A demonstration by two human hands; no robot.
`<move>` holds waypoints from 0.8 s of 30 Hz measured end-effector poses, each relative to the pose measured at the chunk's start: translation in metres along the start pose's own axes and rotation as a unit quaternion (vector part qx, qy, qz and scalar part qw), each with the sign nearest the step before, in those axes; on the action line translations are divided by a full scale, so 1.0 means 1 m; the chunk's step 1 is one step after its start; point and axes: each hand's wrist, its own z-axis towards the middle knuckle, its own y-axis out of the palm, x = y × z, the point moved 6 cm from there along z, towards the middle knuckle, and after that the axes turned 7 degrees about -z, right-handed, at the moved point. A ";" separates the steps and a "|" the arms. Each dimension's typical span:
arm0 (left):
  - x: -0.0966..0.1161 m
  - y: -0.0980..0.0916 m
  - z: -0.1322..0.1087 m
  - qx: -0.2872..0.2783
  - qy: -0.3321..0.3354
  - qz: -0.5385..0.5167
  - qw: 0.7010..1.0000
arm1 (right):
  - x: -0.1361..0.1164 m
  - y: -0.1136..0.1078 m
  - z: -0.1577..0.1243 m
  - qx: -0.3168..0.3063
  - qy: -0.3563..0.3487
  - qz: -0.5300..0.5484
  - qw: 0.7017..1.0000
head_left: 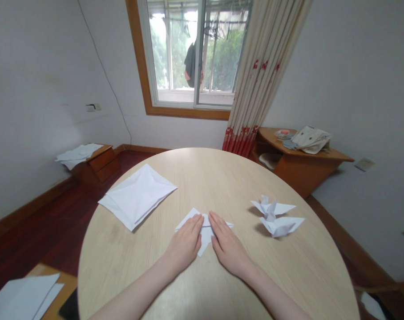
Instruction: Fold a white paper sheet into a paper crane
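Note:
A piece of folded white paper [205,240] lies flat on the round wooden table [222,178], its corners sticking out around my fingers. My left hand [185,243] presses on its left side, and my right hand [227,250] presses on its right side, with the fingertips of both close together. To the left is a stack of white paper folded into a diamond shape [137,196]. Two white origami cranes [272,207] [282,226] stand to the right of my right hand, not touching it.
The round table's edge curves away on all sides, with a red-brown wood floor beyond. A small wooden cabinet [100,163] with papers stands at the left wall, and a corner desk [298,158] holds a cloth bag [310,139]. White sheets [22,297] lie at lower left.

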 end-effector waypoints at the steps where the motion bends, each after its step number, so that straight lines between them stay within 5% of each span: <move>1: -0.001 0.002 0.000 -0.002 0.001 0.009 1.000 | 0.000 0.002 0.001 -0.012 0.001 -0.009 1.000; 12: 0.004 0.015 0.000 -0.047 -0.008 0.098 0.994 | -0.005 0.005 0.005 -0.069 -0.010 -0.069 0.995; 24: 0.014 0.013 -0.005 -0.048 -0.097 0.162 0.981 | -0.003 0.008 0.002 -0.068 0.035 -0.132 0.988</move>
